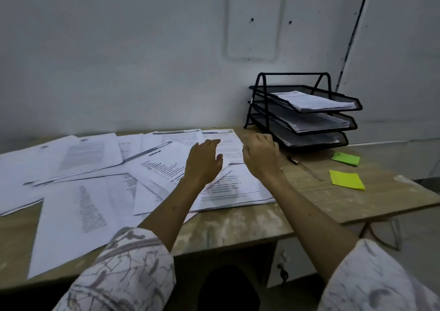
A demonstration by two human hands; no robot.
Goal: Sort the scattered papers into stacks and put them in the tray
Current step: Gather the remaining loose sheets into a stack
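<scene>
Neither hand grips anything that I can see: the left hand [205,162] reaches forward with its fingers stretched out flat over the papers [152,168], and the right hand [260,156] hangs just beside it with its fingers loosely curled downward. Whether the left fingertips touch the sheet below them I cannot tell, and the right fingertips are turned away from me.

Behind everything stands a pale wall [119,49], marked with a few dark spots. Below it the wooden table [309,203] runs across the room, its left end cut off by the edge of my view and its top scuffed with whitish smears. Printed sheets lie scattered over its left and middle parts, overlapping at all angles; the print is too blurred to read, and I cannot count how many sheets lie beneath the top ones.

At the back right corner of the table sits a black wire tray [262,120] with three tiers, each holding a stack of paper. The lowest stack is mostly hidden under the tier above.

Patterned sleeves [123,270] cover both upper arms at the bottom of the view. Two green sticky pads [346,179] lie on the bare wood to the right, and between them and the hands lies a thin pen [306,169], hard to make out.
</scene>
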